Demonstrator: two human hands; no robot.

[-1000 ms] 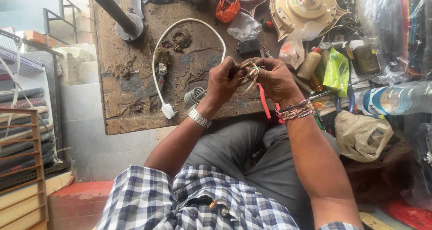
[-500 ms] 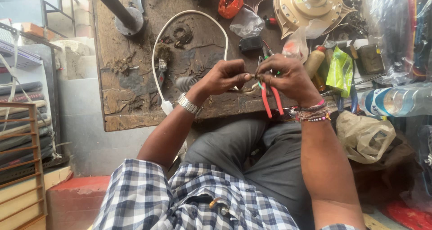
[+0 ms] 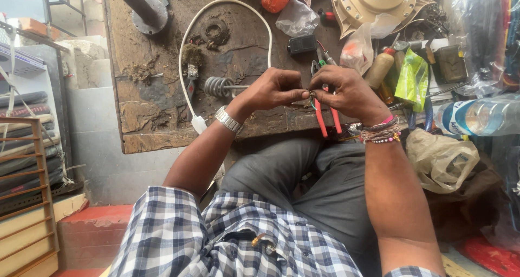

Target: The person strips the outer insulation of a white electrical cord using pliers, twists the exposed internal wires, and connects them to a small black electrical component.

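Both hands — left hand [image 3: 273, 90], right hand [image 3: 346, 91] — pinched one small wire piece [image 3: 310, 95] above the surface [image 3: 146, 114], red-handled pliers [image 3: 326, 116] hanging from the right — work looked midway.

Red-handled pliers [image 3: 327, 117], white cable [image 3: 187, 49], blue-checked shirt [image 3: 216, 239].

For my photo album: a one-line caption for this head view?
Both hands, left hand and right hand, pinch a small part over red-handled pliers at a cluttered workbench.
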